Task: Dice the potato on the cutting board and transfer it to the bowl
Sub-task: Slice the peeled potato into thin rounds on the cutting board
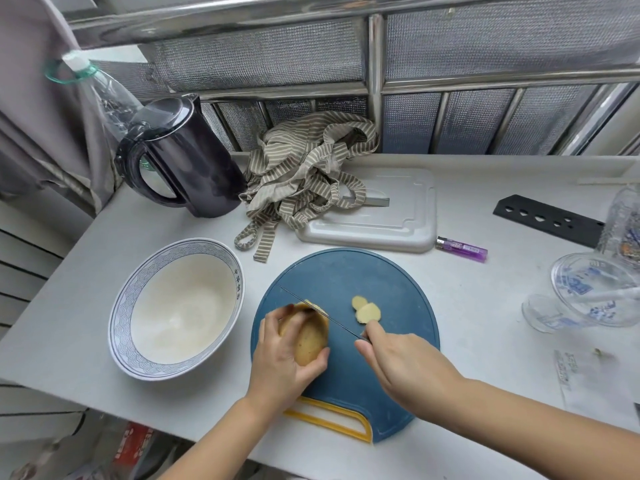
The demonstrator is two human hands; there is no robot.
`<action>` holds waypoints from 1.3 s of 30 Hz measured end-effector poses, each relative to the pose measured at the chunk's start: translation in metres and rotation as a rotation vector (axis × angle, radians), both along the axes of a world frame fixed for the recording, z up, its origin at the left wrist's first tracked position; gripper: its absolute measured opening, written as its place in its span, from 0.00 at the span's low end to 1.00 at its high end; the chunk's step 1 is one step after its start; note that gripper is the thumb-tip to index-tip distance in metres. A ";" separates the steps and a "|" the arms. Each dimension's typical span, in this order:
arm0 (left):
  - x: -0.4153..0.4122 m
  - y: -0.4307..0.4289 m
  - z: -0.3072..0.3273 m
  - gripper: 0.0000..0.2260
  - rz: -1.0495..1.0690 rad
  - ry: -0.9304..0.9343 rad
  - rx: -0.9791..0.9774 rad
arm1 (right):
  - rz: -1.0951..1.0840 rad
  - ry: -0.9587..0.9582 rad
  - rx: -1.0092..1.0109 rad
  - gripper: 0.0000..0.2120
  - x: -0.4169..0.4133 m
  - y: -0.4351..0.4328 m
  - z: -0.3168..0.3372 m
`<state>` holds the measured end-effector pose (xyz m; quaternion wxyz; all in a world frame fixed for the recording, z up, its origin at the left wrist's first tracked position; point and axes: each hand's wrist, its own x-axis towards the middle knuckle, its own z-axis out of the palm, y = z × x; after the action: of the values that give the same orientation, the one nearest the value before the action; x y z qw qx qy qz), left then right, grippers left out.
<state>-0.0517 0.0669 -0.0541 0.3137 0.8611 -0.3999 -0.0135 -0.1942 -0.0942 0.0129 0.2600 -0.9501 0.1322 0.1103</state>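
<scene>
A round blue cutting board [346, 271] with a yellow handle lies in front of me. My left hand [277, 365] grips a brown potato [306, 337] on the board's left side. My right hand [401, 365] holds a thin knife [322, 315] by its handle, with the blade lying across the potato's far end. Two cut potato slices [365, 309] lie on the board to the right of the blade. A white bowl [135, 306] with a blue patterned rim stands to the left of the board; nothing shows inside it.
A black kettle [183, 157] stands at the back left. A striped cloth [304, 174] lies partly over a white board [381, 223]. A purple lighter [462, 249], a black knife sheath [547, 220] and glass containers [588, 292] are on the right.
</scene>
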 end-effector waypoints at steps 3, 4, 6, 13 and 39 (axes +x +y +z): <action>0.001 0.001 0.000 0.25 0.004 0.010 0.007 | 0.012 -0.002 0.006 0.12 -0.002 0.001 0.001; 0.001 0.001 -0.001 0.25 0.004 0.010 0.009 | 0.013 -0.004 0.009 0.13 -0.003 0.002 0.002; 0.001 0.001 -0.001 0.26 0.000 0.007 0.011 | 0.014 -0.007 0.021 0.13 -0.002 0.003 0.002; 0.004 0.002 -0.001 0.27 0.004 0.041 -0.007 | 0.017 -0.015 0.068 0.12 0.002 0.007 0.003; 0.011 0.000 0.001 0.26 0.005 0.097 -0.017 | 0.035 -0.047 0.084 0.11 0.014 0.004 -0.008</action>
<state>-0.0410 0.0665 -0.0533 0.3403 0.8577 -0.3821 -0.0510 -0.1803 -0.0905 0.0047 0.3008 -0.9428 0.1049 0.0981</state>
